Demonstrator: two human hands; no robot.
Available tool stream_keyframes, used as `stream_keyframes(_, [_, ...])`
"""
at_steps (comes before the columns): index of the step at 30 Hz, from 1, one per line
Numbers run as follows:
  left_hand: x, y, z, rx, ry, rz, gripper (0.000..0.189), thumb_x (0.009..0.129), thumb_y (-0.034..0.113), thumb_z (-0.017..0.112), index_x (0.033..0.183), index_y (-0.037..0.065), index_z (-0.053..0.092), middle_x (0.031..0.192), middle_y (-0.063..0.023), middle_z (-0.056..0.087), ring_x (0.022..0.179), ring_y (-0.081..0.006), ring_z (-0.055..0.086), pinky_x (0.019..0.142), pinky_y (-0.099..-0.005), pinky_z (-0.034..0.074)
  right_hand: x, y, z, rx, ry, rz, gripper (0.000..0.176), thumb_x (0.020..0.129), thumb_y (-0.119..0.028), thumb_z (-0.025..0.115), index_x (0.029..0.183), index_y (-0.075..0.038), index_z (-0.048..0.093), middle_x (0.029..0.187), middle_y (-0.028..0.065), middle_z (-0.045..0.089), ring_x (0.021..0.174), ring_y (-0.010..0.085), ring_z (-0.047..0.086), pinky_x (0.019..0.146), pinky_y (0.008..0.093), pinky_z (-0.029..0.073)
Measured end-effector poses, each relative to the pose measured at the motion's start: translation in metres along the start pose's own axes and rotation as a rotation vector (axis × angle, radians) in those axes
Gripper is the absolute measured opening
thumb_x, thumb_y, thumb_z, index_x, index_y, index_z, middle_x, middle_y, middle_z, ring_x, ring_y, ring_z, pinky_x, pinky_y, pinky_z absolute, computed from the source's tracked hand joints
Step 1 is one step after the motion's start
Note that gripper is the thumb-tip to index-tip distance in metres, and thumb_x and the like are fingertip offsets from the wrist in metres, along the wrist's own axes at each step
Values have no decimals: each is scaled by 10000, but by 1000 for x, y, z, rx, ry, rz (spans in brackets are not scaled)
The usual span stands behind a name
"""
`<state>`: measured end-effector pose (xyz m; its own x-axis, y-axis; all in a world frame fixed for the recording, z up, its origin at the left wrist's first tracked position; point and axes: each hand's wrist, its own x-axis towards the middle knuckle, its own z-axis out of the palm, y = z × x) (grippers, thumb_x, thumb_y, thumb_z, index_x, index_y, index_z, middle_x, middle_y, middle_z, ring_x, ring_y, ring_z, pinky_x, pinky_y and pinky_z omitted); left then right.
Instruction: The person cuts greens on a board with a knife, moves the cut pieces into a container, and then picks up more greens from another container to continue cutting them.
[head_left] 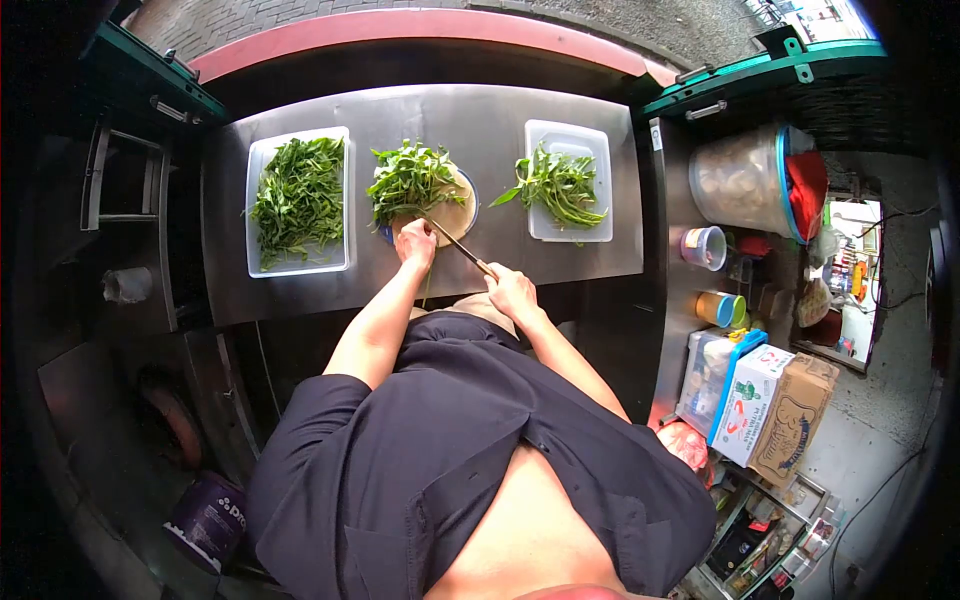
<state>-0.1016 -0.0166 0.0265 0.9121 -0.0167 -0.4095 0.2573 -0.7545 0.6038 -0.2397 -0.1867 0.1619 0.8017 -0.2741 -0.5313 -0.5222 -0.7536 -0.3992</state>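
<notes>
My right hand [512, 292] is closed around the handle of a knife [458, 243], its blade slanting up and left to the greens. On a round cutting board [458, 212] lies a heap of leafy green vegetables [411, 178]. My left hand [416, 243] is closed at the near edge of that heap, beside the blade, with stems under its fingers. To the left stands a white tray [346, 235] full of cut leaves [297, 195]. A second white tray [590, 233] on the right holds longer uncut-looking stalks [562, 188].
Everything rests on a stainless steel table [490, 110]. Along the right side are a large clear tub [735, 180], small plastic containers [703, 247] and cardboard boxes [795, 415]. A dark bucket [208, 520] sits low at the left.
</notes>
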Motion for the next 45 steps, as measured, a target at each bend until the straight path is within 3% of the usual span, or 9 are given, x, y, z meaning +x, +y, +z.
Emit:
stream_keyframes(8, [-10,-5,-9,153,118,261,355,852,249,782,1166,164,640,1155,-101,599,964,-357,689,814,-465,567,4,-6,2,-37,12,-32,227,973,-311,611,1139,-166,662,917,221,725,923,433,705,813,533,547])
stream_keyframes(14, [-4,-12,-9,231,82,348,468,858,267,783,1299,202,638,1171,-81,591,960,-324,695,817,-448,573,9,-4,0,-89,30,-62,198,969,-288,614,1090,-137,653,895,236,719,897,446,705,799,547,550])
stream_keyframes(35, [-6,-8,-15,250,74,299,483,840,318,799,1279,180,654,1210,-78,580,981,-315,697,814,-440,581,16,-13,0,-203,-34,-12,185,986,-276,594,1074,-120,640,943,206,736,939,423,715,841,516,553])
stream_keyframes(37, [-7,-8,-16,245,80,300,481,836,317,802,1273,175,660,1200,-82,592,983,-323,698,819,-441,581,17,-9,6,-214,-25,-14,195,979,-270,598,1089,-110,618,915,241,719,915,455,701,820,558,541])
stream_keyframes(45, [-8,-8,-15,209,102,277,510,817,334,825,1267,165,653,1218,-96,616,993,-335,701,843,-445,578,-2,2,14,-157,5,-7,198,994,-286,582,1101,-121,605,885,259,708,902,468,696,808,566,541])
